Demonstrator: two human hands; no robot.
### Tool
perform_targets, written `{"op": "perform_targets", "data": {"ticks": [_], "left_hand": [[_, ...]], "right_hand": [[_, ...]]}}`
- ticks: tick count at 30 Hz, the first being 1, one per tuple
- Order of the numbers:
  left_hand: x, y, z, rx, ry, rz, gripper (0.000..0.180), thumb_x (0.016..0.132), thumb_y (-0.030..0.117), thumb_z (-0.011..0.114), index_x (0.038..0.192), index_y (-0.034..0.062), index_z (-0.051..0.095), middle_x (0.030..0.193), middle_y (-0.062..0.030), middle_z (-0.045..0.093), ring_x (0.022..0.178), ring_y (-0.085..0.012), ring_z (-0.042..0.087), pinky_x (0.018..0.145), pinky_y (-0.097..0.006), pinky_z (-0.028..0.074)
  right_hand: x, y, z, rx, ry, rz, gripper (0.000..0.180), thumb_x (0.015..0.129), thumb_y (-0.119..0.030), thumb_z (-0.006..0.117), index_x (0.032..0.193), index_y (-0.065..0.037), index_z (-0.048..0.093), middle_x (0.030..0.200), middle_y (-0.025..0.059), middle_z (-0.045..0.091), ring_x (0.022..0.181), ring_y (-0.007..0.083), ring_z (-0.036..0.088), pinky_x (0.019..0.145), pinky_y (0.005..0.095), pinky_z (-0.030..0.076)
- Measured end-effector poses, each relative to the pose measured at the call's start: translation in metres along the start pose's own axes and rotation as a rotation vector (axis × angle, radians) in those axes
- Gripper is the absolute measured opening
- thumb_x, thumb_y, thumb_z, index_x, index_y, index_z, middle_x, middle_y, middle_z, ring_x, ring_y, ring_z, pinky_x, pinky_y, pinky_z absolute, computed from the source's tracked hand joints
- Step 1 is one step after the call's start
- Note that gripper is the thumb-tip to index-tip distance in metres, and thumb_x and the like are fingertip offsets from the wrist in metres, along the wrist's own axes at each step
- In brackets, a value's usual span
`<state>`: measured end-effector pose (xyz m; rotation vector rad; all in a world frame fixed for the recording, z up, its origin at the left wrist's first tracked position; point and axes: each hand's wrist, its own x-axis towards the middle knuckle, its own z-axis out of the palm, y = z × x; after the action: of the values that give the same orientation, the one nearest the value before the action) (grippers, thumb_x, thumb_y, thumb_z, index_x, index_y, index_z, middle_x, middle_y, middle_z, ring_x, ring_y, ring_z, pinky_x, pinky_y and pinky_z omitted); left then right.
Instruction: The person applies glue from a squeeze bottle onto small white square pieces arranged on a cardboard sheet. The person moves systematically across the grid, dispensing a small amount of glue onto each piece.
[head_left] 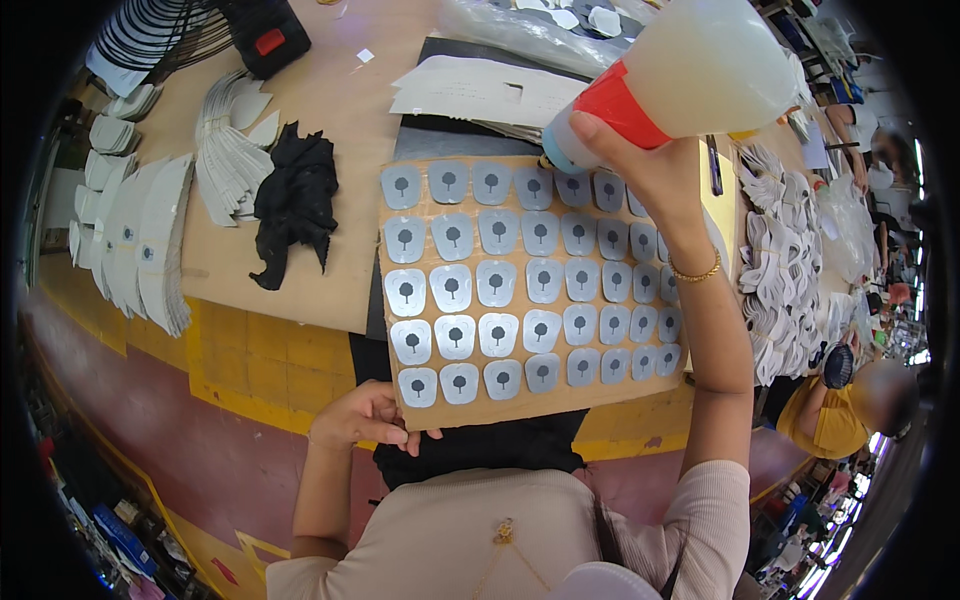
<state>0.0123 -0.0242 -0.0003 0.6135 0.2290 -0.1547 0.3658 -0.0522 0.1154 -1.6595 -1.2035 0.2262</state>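
My right hand (640,165) is wrapped round a large translucent squeeze bottle (715,70) with pale contents, a red band and a light blue cap. The bottle is tipped, its nozzle end down by the far row of patches. Under it lies a brown cardboard sheet (470,412) that sticks out past the table's front edge. Rows of rounded silvery-grey patches (455,337), each with a dark tree print, cover the sheet. At the sheet's near left corner my left hand (372,415) is curled against its edge, with some fingers partly hidden beneath it.
Left on the table (345,300) are a crumpled black cloth (295,205), fanned pale strips (225,150) and stacked pale pieces (160,235). White cut papers (480,90) lie beyond the sheet. Bundled white pieces (780,260) line the right, where a person in yellow (830,420) sits.
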Motion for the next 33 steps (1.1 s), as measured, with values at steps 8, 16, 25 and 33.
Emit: {"op": "perform_targets", "data": {"ticks": [8, 16, 25, 33], "left_hand": [[-0.004, -0.001, -0.001, -0.028, 0.023, -0.02, 0.038, 0.069, 0.009, 0.065, 0.102, -0.0055, 0.054, 0.099, -0.0195, 0.061, 0.07, -0.0182, 0.062, 0.06, -0.024, 0.048], [-0.003, 0.001, 0.003, 0.053, 0.071, -0.025, 0.039, 0.068, 0.021, 0.068, 0.093, -0.0071, 0.057, 0.095, -0.0209, 0.061, 0.069, -0.0226, 0.062, 0.056, -0.027, 0.048], [-0.006, 0.002, -0.003, 0.004, -0.011, -0.027, 0.039, 0.073, 0.01, 0.064, 0.108, -0.0037, 0.052, 0.101, -0.0176, 0.061, 0.074, -0.0176, 0.062, 0.062, -0.025, 0.049], [-0.007, 0.003, -0.007, 0.008, -0.033, -0.02, 0.039, 0.075, 0.01, 0.064, 0.11, -0.004, 0.051, 0.101, -0.0164, 0.061, 0.074, -0.0178, 0.061, 0.063, -0.025, 0.049]], "right_hand": [[0.001, 0.005, 0.011, 0.081, -0.061, 0.013, 0.045, 0.063, -0.023, 0.079, 0.096, -0.002, 0.056, 0.09, 0.0075, 0.061, 0.082, 0.0153, 0.059, 0.07, 0.0273, 0.049], [0.007, -0.007, 0.015, 0.016, -0.015, -0.026, 0.046, 0.063, -0.025, 0.078, 0.096, -0.002, 0.057, 0.089, 0.007, 0.062, 0.082, 0.0152, 0.059, 0.07, 0.0277, 0.049], [0.012, -0.006, 0.035, 0.054, -0.114, -0.024, 0.045, 0.063, -0.025, 0.078, 0.096, -0.002, 0.057, 0.089, 0.007, 0.062, 0.081, 0.0159, 0.059, 0.07, 0.0278, 0.048], [0.019, -0.016, 0.042, 0.072, -0.047, -0.035, 0.045, 0.063, -0.027, 0.078, 0.095, -0.002, 0.058, 0.088, 0.0079, 0.062, 0.081, 0.0162, 0.06, 0.071, 0.028, 0.049]]}}
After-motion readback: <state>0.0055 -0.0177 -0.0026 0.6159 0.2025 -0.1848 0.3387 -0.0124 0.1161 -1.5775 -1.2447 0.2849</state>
